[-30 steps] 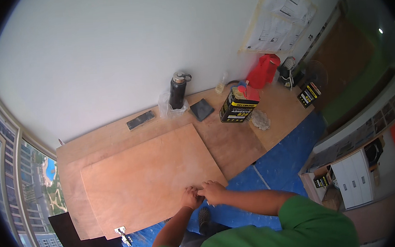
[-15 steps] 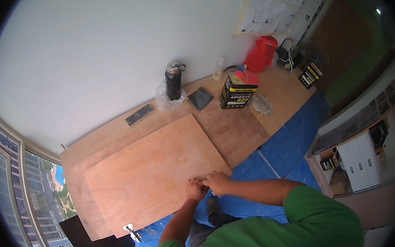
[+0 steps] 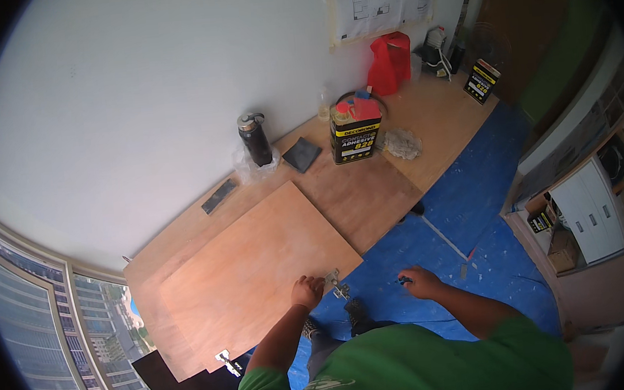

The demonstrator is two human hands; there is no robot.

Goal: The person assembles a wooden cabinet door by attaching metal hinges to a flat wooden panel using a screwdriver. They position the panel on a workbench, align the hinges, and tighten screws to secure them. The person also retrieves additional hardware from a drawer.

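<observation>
The left hand (image 3: pixel 306 293), its grip unclear, rests beside a metal cabinet hinge (image 3: pixel 341 291) on a plywood panel (image 3: pixel 259 265) along the near edge of the worktop (image 3: pixel 444 120), the right hand (image 3: pixel 424 283) clamped round a small blue object (image 3: pixel 404 280), as apparent hinge-fitting next calls for careful alignment.

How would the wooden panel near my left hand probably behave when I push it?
The wooden panel would probably slide, not roll, being broad and flat. It seems stiff, as its edges run nearly straight. The metal hinge at its near left corner might snag, since it sticks out.
</observation>
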